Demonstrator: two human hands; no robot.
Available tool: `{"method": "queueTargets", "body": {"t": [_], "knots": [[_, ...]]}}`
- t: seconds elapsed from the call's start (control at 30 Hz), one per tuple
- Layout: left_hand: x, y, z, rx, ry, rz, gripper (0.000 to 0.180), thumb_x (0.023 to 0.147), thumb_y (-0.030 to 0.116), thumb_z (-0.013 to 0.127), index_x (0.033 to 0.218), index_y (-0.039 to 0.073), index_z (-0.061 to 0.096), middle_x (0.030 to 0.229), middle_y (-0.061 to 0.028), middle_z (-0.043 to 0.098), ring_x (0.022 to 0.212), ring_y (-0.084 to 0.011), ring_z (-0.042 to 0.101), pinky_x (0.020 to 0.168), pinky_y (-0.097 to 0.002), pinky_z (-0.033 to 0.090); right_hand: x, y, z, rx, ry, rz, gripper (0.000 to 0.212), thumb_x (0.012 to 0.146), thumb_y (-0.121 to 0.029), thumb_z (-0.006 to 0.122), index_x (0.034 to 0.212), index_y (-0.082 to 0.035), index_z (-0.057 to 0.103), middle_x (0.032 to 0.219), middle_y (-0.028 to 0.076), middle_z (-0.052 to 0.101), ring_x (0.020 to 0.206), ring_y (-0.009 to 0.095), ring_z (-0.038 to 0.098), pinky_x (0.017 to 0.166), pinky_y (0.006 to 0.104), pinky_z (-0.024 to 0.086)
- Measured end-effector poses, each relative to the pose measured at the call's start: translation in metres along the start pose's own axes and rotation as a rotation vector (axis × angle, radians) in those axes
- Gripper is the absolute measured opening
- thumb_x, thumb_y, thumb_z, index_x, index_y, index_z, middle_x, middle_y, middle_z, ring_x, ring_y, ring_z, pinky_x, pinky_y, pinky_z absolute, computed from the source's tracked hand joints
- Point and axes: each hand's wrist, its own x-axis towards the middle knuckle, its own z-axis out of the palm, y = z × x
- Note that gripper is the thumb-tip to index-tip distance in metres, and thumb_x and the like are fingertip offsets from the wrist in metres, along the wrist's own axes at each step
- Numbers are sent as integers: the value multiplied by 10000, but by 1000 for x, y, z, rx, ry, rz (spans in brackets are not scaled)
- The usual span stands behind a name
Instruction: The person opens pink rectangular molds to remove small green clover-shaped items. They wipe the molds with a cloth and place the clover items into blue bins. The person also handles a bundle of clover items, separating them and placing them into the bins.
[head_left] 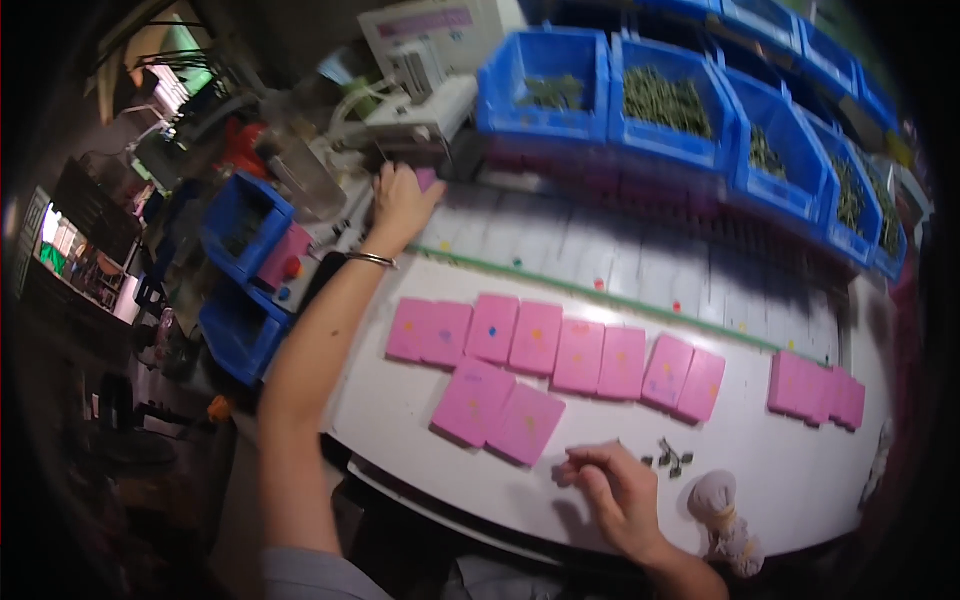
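Observation:
My left hand reaches to the far left of the white table, beside a white box-like device. Its fingers are bent around a small pink piece, mostly hidden by the hand. Low over the near part of the table is my right hand, its fingers loosely curled and thumb apart, with nothing visible in it. Next to it lie several small dark green leafy pieces. Flat pink pads with small coloured marks lie in a row, some overlapping, and two more pink pads lie nearer me.
Blue bins holding green pieces line the back. A green-edged pale strip crosses the table. More pink pads are at the right. A pale tied bundle lies near my right wrist. Blue bins stand left.

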Motion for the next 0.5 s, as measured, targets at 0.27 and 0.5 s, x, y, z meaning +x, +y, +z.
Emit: {"method": "queueTargets", "body": {"t": [0.27, 0.5], "knots": [[-234, 124, -85, -186, -457, 449, 698, 706, 390, 713, 1174, -73, 482, 1383, -275, 263, 1295, -505, 173, 1014, -587, 223, 7, -9, -13, -74, 74, -36, 152, 890, 16, 497, 1013, 47, 582, 833, 105, 606, 748, 141, 611, 695, 239, 479], [-263, 138, -95, -802, -548, 311, 654, 666, 36, 723, 1248, -15, 430, 1258, -214, 387, 1170, -383, 401, 971, -408, 360, -9, -11, -20, -246, 207, -170, 82, 863, -52, 588, 848, 28, 577, 729, 73, 589, 626, 125, 566, 588, 236, 456]]}}
